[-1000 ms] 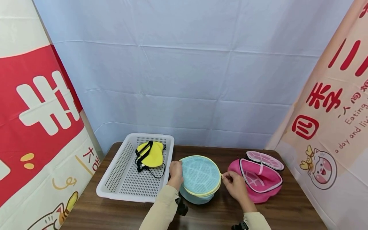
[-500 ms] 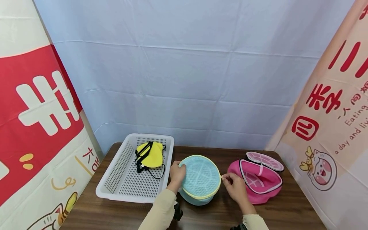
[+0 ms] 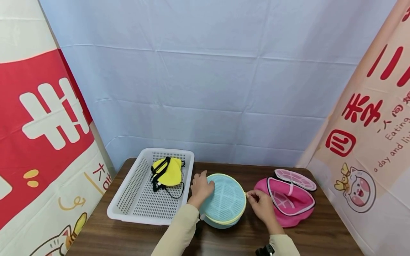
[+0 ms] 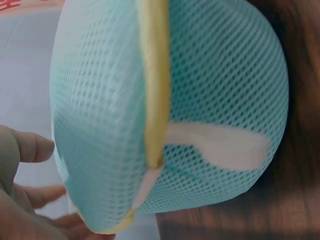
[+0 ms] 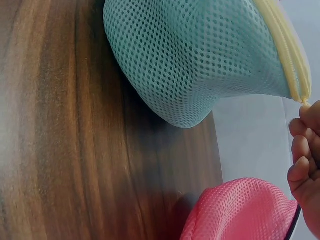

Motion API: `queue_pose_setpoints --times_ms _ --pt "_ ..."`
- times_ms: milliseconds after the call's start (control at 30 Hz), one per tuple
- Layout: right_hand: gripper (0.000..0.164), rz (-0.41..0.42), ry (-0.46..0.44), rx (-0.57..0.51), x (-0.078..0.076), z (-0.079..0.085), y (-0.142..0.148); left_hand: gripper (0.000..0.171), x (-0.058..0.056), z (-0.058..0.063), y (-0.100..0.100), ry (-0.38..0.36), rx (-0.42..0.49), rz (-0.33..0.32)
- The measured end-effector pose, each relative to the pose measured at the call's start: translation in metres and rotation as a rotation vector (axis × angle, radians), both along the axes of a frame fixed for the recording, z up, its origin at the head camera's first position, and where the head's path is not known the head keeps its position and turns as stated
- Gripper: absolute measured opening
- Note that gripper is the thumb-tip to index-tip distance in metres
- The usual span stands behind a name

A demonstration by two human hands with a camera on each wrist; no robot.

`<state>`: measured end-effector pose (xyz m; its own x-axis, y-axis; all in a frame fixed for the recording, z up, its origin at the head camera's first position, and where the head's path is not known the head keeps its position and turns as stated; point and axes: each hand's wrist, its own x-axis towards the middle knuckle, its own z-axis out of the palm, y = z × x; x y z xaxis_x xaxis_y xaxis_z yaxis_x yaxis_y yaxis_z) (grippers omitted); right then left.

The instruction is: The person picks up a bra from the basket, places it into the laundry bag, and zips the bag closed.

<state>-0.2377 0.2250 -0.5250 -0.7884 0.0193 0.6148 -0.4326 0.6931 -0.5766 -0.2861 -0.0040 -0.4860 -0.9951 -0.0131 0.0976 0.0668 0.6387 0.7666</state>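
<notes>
A round light-blue mesh laundry bag with a yellow zipper round its lid stands on the table between my hands. My left hand rests at its left side, fingers spread and the thumb over the lid. In the left wrist view its fingers lie along the lid's edge, and a white strip hangs on the bag's side. My right hand pinches the zipper pull at the bag's right side, drawing that edge outward; in the right wrist view the other fingers are curled.
A white perforated basket stands at the left, holding a yellow item with black straps. To the right sits a pink mesh bag with its lid folded back. Brown wooden table; cloth hangings surround it.
My left hand has loosened from the blue bag's left edge and shifted slightly up and right, its fingers spreading. The right hand keeps its pinch at almost the same place.
</notes>
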Motion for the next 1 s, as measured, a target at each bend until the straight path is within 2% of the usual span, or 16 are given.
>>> queue_pose_setpoints --times_ms 233,433,733,867,1000 --pt "0.012 -0.003 -0.054 -0.026 -0.003 0.000 -0.001 0.039 -0.012 -0.005 0.001 0.059 -0.037 -0.071" --pt "0.011 -0.002 -0.065 -0.038 -0.004 0.002 -0.004 0.032 -0.017 -0.004 0.004 0.087 -0.080 -0.126" --pt "0.012 -0.008 -0.057 -0.059 -0.006 0.003 -0.006 0.024 -0.019 -0.005 0.008 0.158 -0.054 -0.135" --pt "0.013 -0.003 -0.038 -0.052 -0.007 0.003 -0.007 0.012 -0.022 -0.007 0.009 0.162 -0.024 -0.096" --pt "0.012 0.015 -0.028 -0.035 -0.006 0.004 -0.008 0.009 -0.022 -0.009 0.009 0.149 0.006 -0.057"
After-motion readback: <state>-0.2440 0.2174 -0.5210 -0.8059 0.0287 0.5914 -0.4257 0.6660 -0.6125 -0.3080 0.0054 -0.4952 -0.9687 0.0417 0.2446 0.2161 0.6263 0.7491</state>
